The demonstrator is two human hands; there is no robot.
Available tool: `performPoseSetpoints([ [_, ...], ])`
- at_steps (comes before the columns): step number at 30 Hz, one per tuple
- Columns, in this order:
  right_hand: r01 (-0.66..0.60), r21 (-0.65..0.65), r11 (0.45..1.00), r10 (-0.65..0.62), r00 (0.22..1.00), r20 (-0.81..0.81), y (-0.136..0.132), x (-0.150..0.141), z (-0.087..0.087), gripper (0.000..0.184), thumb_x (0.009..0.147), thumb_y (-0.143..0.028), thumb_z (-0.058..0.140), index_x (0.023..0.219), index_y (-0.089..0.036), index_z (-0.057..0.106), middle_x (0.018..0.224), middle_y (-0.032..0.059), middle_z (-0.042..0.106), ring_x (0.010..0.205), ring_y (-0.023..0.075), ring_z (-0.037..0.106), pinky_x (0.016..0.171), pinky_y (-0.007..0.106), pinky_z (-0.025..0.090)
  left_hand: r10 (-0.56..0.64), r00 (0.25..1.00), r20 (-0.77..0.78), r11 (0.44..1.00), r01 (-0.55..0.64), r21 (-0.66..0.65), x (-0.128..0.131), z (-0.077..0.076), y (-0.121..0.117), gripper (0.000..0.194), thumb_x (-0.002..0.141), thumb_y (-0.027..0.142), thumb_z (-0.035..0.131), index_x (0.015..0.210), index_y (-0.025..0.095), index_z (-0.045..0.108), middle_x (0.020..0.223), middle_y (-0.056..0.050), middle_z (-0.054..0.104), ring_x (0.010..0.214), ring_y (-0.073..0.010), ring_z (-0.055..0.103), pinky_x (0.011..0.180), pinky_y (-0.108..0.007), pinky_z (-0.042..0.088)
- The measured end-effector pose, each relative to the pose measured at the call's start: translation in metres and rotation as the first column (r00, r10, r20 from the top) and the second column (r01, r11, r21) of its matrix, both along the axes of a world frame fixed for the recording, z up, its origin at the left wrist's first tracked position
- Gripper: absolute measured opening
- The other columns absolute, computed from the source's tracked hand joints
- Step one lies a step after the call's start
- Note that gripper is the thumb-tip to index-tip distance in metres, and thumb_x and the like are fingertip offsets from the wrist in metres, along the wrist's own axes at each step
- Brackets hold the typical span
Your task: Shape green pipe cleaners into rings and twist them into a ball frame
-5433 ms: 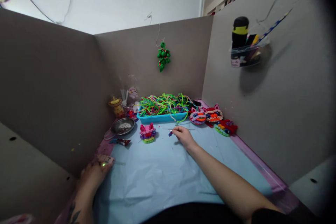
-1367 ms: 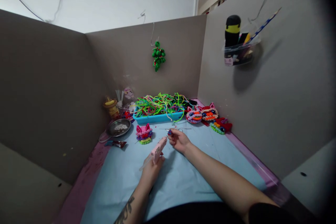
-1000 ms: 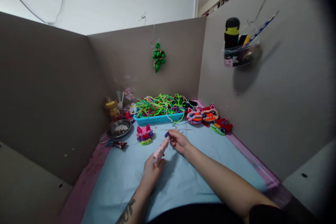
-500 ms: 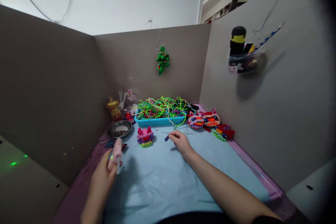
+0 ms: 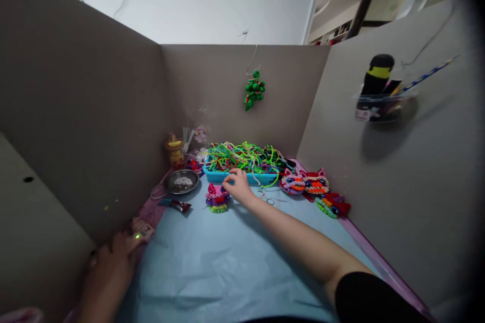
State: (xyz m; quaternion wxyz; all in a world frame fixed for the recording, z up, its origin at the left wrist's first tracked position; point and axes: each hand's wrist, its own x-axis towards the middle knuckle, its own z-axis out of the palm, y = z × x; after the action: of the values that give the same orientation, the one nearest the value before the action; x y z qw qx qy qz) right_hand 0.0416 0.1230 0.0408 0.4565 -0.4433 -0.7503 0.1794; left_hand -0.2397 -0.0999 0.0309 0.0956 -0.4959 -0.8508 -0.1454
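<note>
My left hand [image 5: 111, 267], slightly blurred, is at the left edge of the table with its fingers on the handle of a pink glue gun [image 5: 142, 232] that shows a green light. My right hand [image 5: 238, 186] is over the back of the table, thumb and fingertips pinched on a small dark blue-purple piece [image 5: 224, 189]. That piece is at the upper right of a small fuzzy animal head [image 5: 217, 201], made of pink, purple and yellow-green pipe cleaners. Whether the two touch I cannot tell. The head stands on the blue table sheet [image 5: 212, 267].
Behind is a blue tray [image 5: 217, 176] heaped with pipe cleaners. A metal bowl [image 5: 181, 189] with whitish bits and a dark red packet [image 5: 180, 206] are at left. Scissors [image 5: 270, 202] and finished heads [image 5: 292, 182] are at right. Grey panels [image 5: 231, 96] enclose three sides.
My left hand has carried the glue gun down and left to the table's edge. My right hand has brought the small piece leftward to the pink head. The view has turned left.
</note>
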Motion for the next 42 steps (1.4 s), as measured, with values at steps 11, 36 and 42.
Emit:
performPoseSetpoints([
  [11, -0.081, -0.008, 0.997, 0.082, 0.992, 0.096, 0.011, -0.011, -0.011, 0.007, 0.066, -0.018, 0.063, 0.06, -0.02, 0.066, 0.1, 0.0057, 0.052, 0.102, 0.0234, 0.044, 0.092, 0.037, 0.032, -0.344, 0.932, 0.116, 0.93, 0.321, 0.18, 0.056, 0.029, 0.015, 0.046, 0.082, 0.043, 0.039, 0.117, 0.014, 0.05, 0.104, -0.012, 0.057, 0.095, -0.0263, 0.056, 0.081, -0.037, 0.045],
  [36, -0.097, -0.122, 0.988, 0.11, 0.989, 0.102, 0.021, -0.014, -0.013, 0.008, 0.066, -0.016, 0.064, 0.06, -0.02, 0.067, 0.09, 0.0039, 0.055, 0.098, 0.0198, 0.051, 0.09, 0.032, 0.034, -0.627, 0.696, 0.349, 0.735, 0.382, 0.56, 0.103, -0.037, 0.167, 0.029, 0.079, 0.018, 0.047, 0.105, 0.015, 0.06, 0.101, -0.01, 0.061, 0.087, -0.0193, 0.059, 0.078, -0.032, 0.048],
  [42, -0.063, -0.014, 0.998, 0.064, 0.997, 0.043, 0.016, -0.016, -0.018, 0.007, 0.066, -0.016, 0.064, 0.06, -0.019, 0.065, 0.09, 0.0031, 0.052, 0.093, 0.0186, 0.051, 0.09, 0.033, 0.034, -0.678, 0.657, 0.331, 0.709, 0.463, 0.532, 0.108, -0.039, 0.173, 0.033, 0.079, 0.016, 0.047, 0.11, 0.017, 0.057, 0.105, -0.009, 0.061, 0.087, -0.0184, 0.059, 0.083, -0.032, 0.047],
])
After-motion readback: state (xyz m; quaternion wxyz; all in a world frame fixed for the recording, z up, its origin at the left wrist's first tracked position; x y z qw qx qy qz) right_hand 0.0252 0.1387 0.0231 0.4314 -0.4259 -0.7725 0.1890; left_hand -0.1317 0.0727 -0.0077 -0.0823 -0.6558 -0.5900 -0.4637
